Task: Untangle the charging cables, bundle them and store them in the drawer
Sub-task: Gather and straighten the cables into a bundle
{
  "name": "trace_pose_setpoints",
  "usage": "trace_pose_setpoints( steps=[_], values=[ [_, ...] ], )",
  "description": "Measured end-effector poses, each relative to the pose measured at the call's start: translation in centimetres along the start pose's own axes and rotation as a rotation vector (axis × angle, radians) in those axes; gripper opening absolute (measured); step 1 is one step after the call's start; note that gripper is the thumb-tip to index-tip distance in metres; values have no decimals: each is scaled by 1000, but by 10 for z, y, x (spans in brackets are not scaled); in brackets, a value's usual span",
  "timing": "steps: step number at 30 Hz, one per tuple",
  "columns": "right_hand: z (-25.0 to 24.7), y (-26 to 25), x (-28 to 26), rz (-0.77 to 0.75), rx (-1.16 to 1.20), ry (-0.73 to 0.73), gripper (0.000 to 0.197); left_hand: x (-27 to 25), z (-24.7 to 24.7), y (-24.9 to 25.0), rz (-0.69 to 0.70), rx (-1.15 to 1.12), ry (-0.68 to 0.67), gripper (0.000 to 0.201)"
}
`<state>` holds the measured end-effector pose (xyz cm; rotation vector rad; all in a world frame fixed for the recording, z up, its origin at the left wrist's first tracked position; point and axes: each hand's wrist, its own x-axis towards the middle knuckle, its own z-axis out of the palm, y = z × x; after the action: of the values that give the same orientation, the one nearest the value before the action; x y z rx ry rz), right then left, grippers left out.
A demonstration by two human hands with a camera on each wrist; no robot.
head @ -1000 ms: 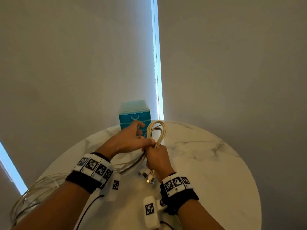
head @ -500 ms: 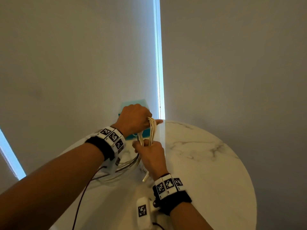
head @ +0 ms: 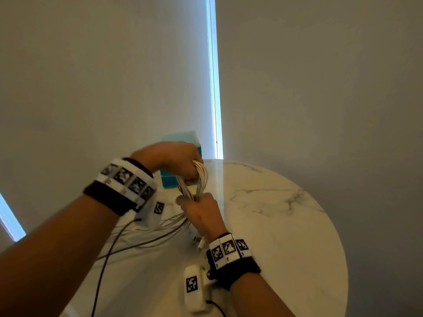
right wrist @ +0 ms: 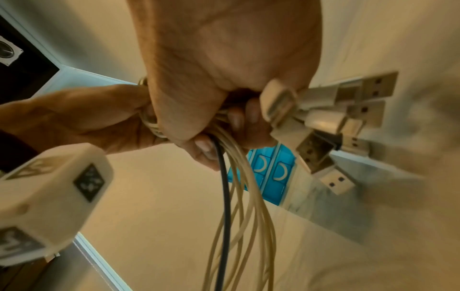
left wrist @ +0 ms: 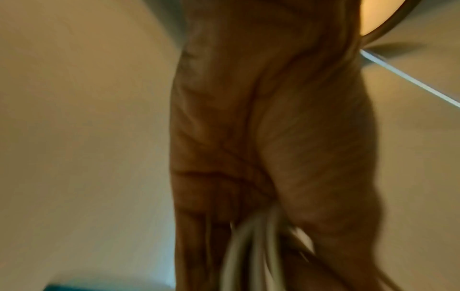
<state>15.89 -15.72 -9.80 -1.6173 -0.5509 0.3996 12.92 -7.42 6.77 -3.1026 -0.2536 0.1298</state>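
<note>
Both hands hold one bunch of white charging cables [head: 199, 179] above the round marble table [head: 274, 225]. My left hand [head: 180, 161] grips the top of the folded loop; the blurred left wrist view shows the cables [left wrist: 248, 246] running out of its curled fingers. My right hand [head: 201, 213] grips the bunch lower down. In the right wrist view its fingers are curled round the cables [right wrist: 239, 187], and several USB plugs [right wrist: 348, 110] stick out beside them. The loose cable lengths [head: 160, 229] trail left over the table. The teal drawer box [head: 183, 143] stands behind my left hand, its drawers [right wrist: 271, 169] closed.
A dark thin wire [head: 100, 271] from my left wrist camera runs down over the table's near left. Grey blinds rise behind the table with a bright gap [head: 214, 76] between them. The table's right half [head: 286, 248] is bare marble.
My left hand has gone up and over the loop's top and now grips it. My right hand has stayed low on the bunch, and the trailing cables have been pulled in from the left.
</note>
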Motion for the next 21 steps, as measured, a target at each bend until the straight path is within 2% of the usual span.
trace_pose_setpoints(
  steps=[1,3,5,6,7,9,10,12,14,16,18,21],
  values=[
    [0,0,0,-6,-17,19,26,-8,-11,-5,24,-10,-108,6],
    [-1,-1,-1,-33,-40,28,29,-20,-27,-21,91,-110,-281,17],
    [0,-4,-4,-53,-45,-4,29,-29,-27,-36,215,-299,-360,20],
    [2,-6,-5,-56,-39,-26,28,-34,-21,-40,272,-434,-351,22],
    [4,-9,-8,-59,-22,-45,26,-37,-11,-41,308,-583,-303,24],
    [9,-11,-10,-46,19,-67,23,-37,14,-34,306,-921,-131,43],
    [10,-11,-9,-41,28,-63,24,-35,27,-27,258,-1100,-58,52],
    [8,-9,-8,-50,11,-60,27,-32,44,-5,133,-1372,35,48],
    [4,-8,-9,-109,-65,-86,23,-25,54,11,27,-1461,93,34],
    [2,-7,-6,-167,-164,-90,31,-18,57,21,-33,-1503,152,29],
    [4,-6,-2,-208,-239,-75,36,-13,60,28,-67,-1465,213,32],
    [4,0,0,-162,-207,-107,36,-12,61,33,-60,-1348,204,44]
  ],
)
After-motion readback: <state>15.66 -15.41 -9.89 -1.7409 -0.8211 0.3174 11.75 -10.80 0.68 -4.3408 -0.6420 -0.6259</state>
